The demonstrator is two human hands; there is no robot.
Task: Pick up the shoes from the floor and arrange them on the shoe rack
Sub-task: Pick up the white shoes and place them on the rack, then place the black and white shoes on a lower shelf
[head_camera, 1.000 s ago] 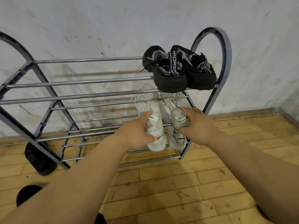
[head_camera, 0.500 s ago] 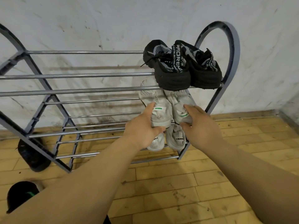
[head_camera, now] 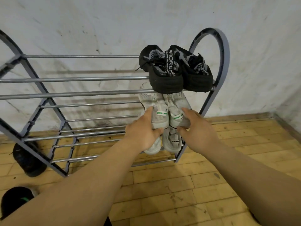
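Beside a scuffed white wall, at the right end of a grey metal shoe rack, a person feeds a pair of pale trainers onto the middle tier, just past one o'clock from the frame's centre. The left hand grips the heel of the left trainer, thumb curled beneath and forefinger laid along its side. The right hand clasps the heel of the right trainer the same way.

Toes point to twelve o'clock, toward the wall, and heels to six. Holding them at the heel looks like a way to send the toes in first under the upper rails. The two shoes touch side by side, probably so they land as a matched pair. Whether the soles already rest on the rails cannot be told.

Both trainers are off-white mesh, greyed by wear, each with a white heel tab bearing green lettering too small to read.

Directly above, a black pair sits on the top tier, heels overhanging the front rail. Directly below, a second pale pair occupies the lower tier, so the shoes form one column.

Toward eight o'clock, a dark shoe lies on the wooden floor by the rack's left frame. Another dark shoe with a green mark lies at the lower left edge, suggesting the job is unfinished.
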